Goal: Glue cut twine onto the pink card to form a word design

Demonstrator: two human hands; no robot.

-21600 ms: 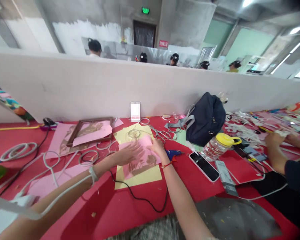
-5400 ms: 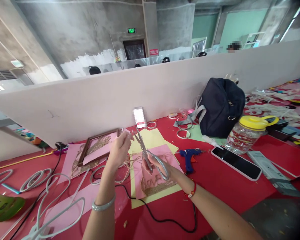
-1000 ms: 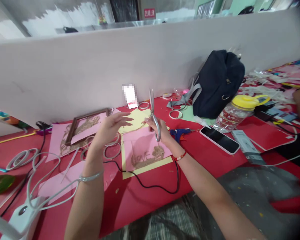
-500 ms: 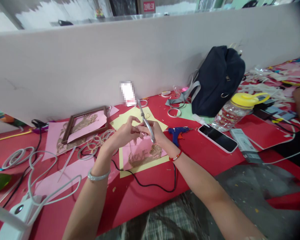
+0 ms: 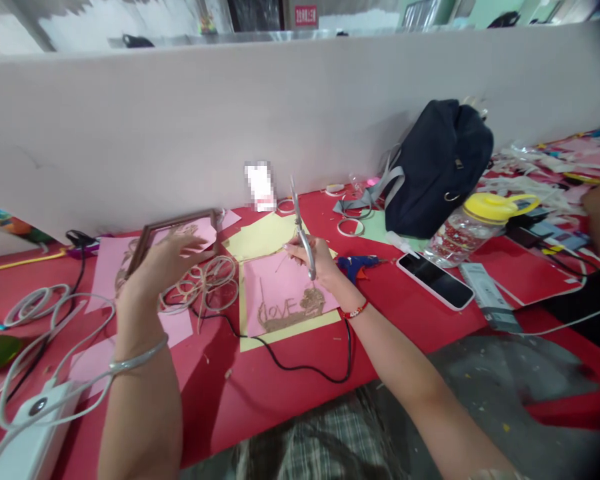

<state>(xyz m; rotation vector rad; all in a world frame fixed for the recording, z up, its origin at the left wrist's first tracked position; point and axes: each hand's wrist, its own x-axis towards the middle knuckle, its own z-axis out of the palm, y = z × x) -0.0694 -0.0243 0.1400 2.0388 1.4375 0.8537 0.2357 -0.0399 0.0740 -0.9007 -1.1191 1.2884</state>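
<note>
My right hand (image 5: 316, 259) grips a pair of silver scissors (image 5: 305, 241), which points up and away above the pink sheet. Its thumb and fingertips are pressed together; a thin strand hangs near them. Under it lies the pink sheet (image 5: 253, 293) with brown twine lettering reading "LOVE" and a twine figure, on pale yellow paper (image 5: 260, 233). Off to the left, my left hand (image 5: 167, 260) has its fingers stretched out over a brown picture frame (image 5: 143, 243) and holds nothing visible. Beside it rests a loose bundle of twine (image 5: 207, 283).
A blue glue gun (image 5: 353, 267) lies right of the paper, its black cord crossing the red table. Further right are a phone (image 5: 435, 280), a bottle with yellow lid (image 5: 457, 230) and a dark backpack (image 5: 435, 167). A white power strip (image 5: 40, 427) and cables occupy the left.
My left hand has moved left, away from my right hand, to the picture frame, and its fingers have straightened. My right hand stays over the pink sheet with the scissors, now tilted more upright.
</note>
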